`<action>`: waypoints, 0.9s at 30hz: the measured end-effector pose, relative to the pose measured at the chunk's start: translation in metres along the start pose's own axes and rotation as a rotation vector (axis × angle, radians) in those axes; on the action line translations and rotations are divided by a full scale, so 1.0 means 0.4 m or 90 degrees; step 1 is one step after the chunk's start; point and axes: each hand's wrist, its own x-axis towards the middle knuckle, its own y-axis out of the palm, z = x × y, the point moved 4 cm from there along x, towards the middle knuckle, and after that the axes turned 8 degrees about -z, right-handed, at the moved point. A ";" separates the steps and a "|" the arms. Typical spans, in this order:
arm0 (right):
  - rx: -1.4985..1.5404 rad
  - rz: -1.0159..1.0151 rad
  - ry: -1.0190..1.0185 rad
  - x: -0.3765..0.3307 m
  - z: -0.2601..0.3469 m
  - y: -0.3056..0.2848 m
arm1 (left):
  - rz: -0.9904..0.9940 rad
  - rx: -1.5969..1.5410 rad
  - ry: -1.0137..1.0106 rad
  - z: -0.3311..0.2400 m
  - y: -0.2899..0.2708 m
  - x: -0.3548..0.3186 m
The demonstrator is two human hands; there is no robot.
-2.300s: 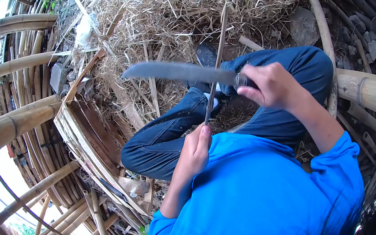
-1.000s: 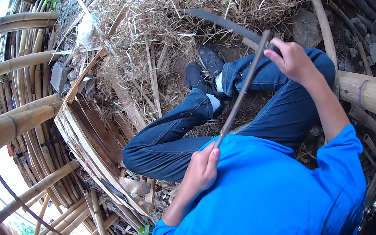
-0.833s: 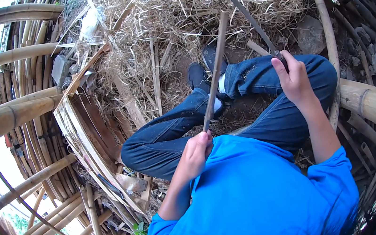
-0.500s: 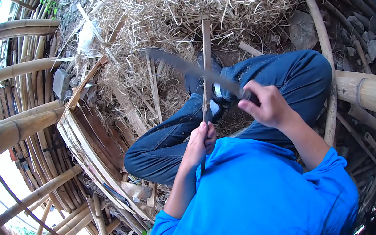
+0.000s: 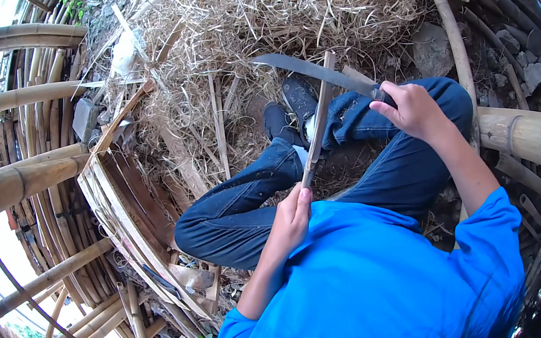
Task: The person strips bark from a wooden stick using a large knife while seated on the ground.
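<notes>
My left hand (image 5: 294,219) is closed round the lower end of a bamboo strip (image 5: 320,119), close to my blue shirt. The strip points away from me and tilts to the right over my crossed legs. In my right hand (image 5: 411,108), above my right thigh, is the handle of a long knife (image 5: 323,72) with a curved grey blade. Its blade lies crosswise over the upper part of the strip, tip to the left; whether the two touch I cannot tell.
A big heap of pale shavings (image 5: 344,2) spreads beyond my feet. At left stands a wooden crate (image 5: 111,202) beside a bamboo pole frame (image 5: 27,186). Grey stones (image 5: 432,50) and a thick bamboo pole (image 5: 526,135) lie to the right.
The knife and my right hand have moved right and away from me. The strip has swung to lean further right, its far end now nearer. Both hands keep their hold.
</notes>
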 end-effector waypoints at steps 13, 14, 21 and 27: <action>0.035 0.005 -0.127 0.007 0.076 0.057 | -0.091 0.192 0.071 -0.106 -0.056 0.027; 0.036 0.007 -0.128 0.010 0.071 0.055 | -0.087 0.205 0.062 -0.109 -0.056 0.030; 0.040 0.024 -0.118 0.035 0.053 0.069 | -0.095 0.188 0.063 -0.109 -0.064 0.033; 0.014 0.033 -0.135 0.050 0.039 0.077 | -0.076 0.205 0.040 -0.106 -0.070 0.039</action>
